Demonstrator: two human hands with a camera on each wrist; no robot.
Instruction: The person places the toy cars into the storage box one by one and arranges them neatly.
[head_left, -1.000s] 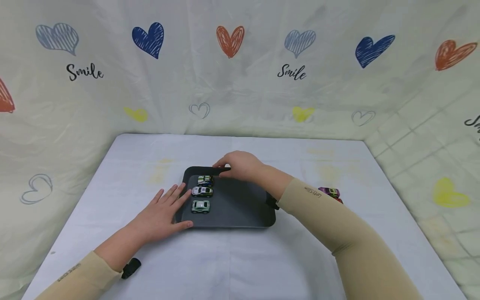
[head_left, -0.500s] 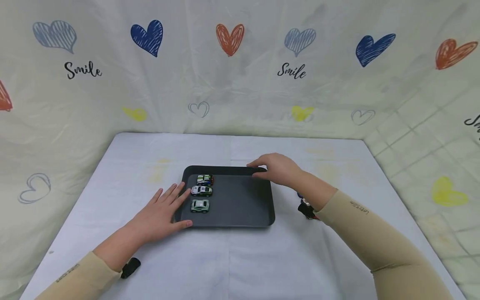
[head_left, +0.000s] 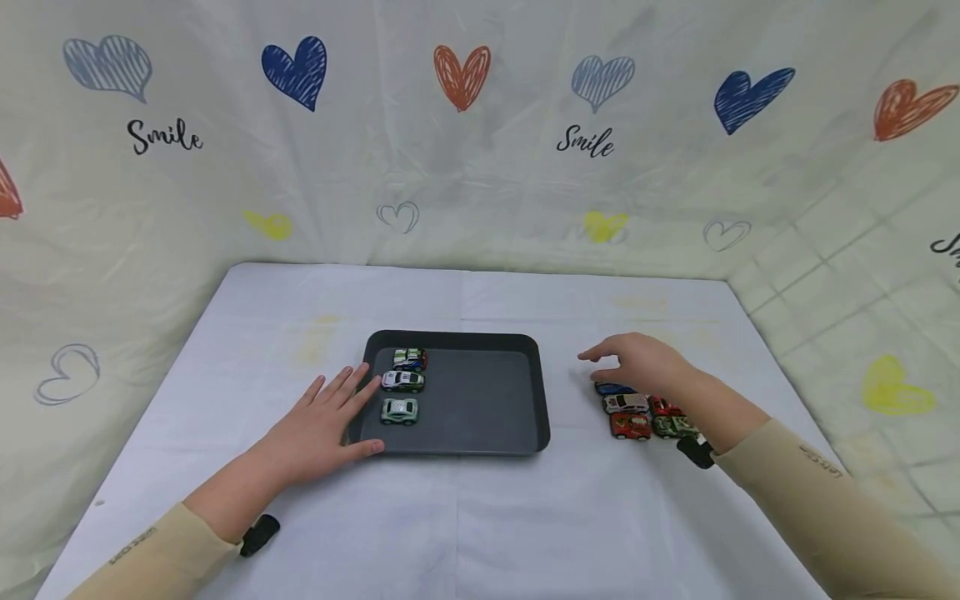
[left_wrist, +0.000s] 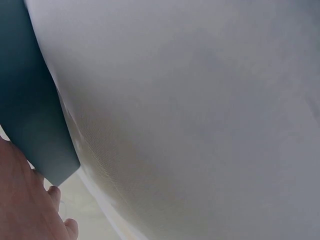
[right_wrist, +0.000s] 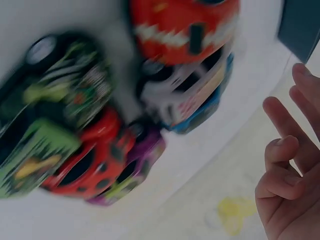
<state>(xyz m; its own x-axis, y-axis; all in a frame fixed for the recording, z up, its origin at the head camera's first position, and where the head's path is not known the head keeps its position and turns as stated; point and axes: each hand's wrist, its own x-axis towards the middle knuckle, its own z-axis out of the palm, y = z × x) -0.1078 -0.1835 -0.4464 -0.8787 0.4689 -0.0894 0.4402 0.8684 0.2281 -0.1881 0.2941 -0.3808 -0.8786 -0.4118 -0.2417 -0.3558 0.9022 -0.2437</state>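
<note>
My left hand point(head_left: 322, 429) lies with its fingers spread against the left edge of a dark grey tray point(head_left: 483, 400). In the tray's left part, three toy cars form a column: a green-and-white one point(head_left: 410, 359), a white one point(head_left: 402, 381) and a pale green one point(head_left: 399, 411). My right hand point(head_left: 648, 364) hovers over a cluster of toy cars right of the tray, fingers loosely bent, holding nothing. That cluster has a blue car point(head_left: 613, 388), a white car point(head_left: 626, 403), a red car point(head_left: 630, 426) and a green car point(head_left: 673, 426). The right wrist view also shows a black-spotted red car point(right_wrist: 100, 160) and a purple one point(right_wrist: 135, 175).
A white cloth point(head_left: 450, 525) covers the table. Behind it hangs a pale curtain point(head_left: 510, 183) printed with hearts. The right forearm, in a beige sleeve point(head_left: 817, 492), reaches in over the table's right side.
My right hand has moved right, from the tray's far rim to over the car cluster, which its arm had largely covered. The left hand and the cars in the tray stay put.
</note>
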